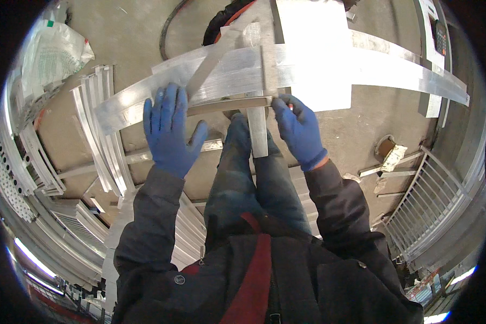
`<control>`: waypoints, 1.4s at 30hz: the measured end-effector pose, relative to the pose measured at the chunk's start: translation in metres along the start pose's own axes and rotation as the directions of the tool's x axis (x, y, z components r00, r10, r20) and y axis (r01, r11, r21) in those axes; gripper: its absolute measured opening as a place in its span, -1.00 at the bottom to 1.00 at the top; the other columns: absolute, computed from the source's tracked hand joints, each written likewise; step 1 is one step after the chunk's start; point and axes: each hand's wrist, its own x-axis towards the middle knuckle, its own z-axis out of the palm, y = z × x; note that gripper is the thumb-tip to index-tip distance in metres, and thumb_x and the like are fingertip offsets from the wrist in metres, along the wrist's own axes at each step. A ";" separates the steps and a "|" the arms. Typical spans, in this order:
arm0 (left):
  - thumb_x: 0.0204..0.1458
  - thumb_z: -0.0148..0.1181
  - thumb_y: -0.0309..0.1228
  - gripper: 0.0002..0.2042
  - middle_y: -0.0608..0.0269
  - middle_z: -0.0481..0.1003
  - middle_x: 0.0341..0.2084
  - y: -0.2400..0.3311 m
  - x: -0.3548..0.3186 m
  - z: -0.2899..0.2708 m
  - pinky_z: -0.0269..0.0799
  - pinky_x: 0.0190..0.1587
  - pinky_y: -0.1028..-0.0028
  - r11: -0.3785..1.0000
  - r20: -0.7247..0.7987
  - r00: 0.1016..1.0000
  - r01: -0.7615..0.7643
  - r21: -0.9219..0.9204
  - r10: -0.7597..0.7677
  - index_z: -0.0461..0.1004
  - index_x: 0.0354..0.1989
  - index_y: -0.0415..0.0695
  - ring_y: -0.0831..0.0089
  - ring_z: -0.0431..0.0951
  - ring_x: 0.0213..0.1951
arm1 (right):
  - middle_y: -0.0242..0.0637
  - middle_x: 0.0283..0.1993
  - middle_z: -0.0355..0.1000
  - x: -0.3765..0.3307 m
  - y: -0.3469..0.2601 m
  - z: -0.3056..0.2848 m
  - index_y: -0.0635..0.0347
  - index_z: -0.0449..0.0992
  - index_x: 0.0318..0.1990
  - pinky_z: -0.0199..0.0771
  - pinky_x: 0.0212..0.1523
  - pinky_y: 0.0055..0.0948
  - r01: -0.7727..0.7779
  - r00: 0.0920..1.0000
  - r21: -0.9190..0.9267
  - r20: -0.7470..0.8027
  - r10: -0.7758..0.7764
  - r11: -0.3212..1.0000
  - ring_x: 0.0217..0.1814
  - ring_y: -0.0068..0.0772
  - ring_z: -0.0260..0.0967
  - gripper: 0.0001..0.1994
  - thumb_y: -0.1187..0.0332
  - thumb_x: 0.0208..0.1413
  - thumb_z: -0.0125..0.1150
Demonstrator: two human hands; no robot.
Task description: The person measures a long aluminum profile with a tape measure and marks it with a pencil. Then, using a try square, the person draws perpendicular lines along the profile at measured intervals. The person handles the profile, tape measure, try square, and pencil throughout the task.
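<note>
A long silvery metal profile (221, 75) lies crosswise in front of me. My left hand (170, 129), in a blue glove, rests with fingers spread over its left part and near edge. Against the profile sits a metal square (229, 105), one arm along the near edge and a thin blade (269, 70) across the top. At the square's corner my right hand (298, 127), also gloved, is closed in a pinch. Something small with a red bit shows between its fingers; its kind is hidden. A narrow metal bar (258, 132) sticks out beneath the profile toward my legs.
A white sheet (318, 54) covers part of the profile right of centre. Metal lengths (100, 135) are stacked at left, below a plastic bag (56, 54). At far right lie a calculator (441, 38) and a barred metal frame (424, 205). A dark hose (167, 29) runs behind.
</note>
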 end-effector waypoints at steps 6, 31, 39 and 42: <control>0.13 0.41 -0.15 -0.23 -0.02 0.31 0.57 -0.012 -0.007 -0.008 -0.05 0.65 -0.11 0.999 -0.032 0.999 0.029 0.042 -0.027 0.39 0.54 -0.14 -0.04 0.22 0.60 | -0.03 -0.24 0.71 0.012 0.001 0.020 0.29 0.67 -0.02 0.58 -0.19 -0.28 0.089 0.987 -0.218 0.151 -0.056 0.972 -0.28 -0.32 0.64 -0.69 0.17 0.49 0.26; -0.20 0.71 0.00 0.03 0.09 0.34 0.56 -0.015 0.069 0.018 -0.11 0.68 -0.15 0.954 -0.005 0.971 -0.234 -0.190 0.237 0.40 0.56 0.06 0.01 0.26 0.60 | -0.66 -0.41 0.41 0.020 0.003 0.055 0.20 0.74 -0.13 0.10 -0.46 -0.63 -0.046 0.999 0.178 0.021 0.043 0.983 -0.44 -0.83 0.15 -0.80 0.24 0.43 0.41; -0.17 0.70 0.02 0.02 0.11 0.31 0.59 -0.010 0.072 0.019 -0.16 0.70 -0.14 0.955 0.029 0.970 -0.233 -0.184 0.242 0.40 0.56 0.06 0.03 0.20 0.62 | -0.52 -0.40 0.54 0.020 0.004 0.048 0.26 0.74 -0.15 0.35 -0.38 -0.59 -0.058 0.998 0.173 0.018 0.056 0.983 -0.39 -0.74 0.33 -0.79 0.26 0.40 0.44; -0.13 0.66 0.08 0.01 0.11 0.28 0.59 -0.010 0.072 0.020 -0.20 0.71 -0.14 0.955 0.040 0.969 -0.232 -0.184 0.244 0.38 0.57 0.11 0.05 0.16 0.64 | -0.52 -0.40 0.54 0.021 0.004 0.047 0.26 0.73 -0.15 0.36 -0.38 -0.59 -0.059 0.998 0.149 0.029 0.055 0.987 -0.39 -0.74 0.34 -0.78 0.26 0.40 0.44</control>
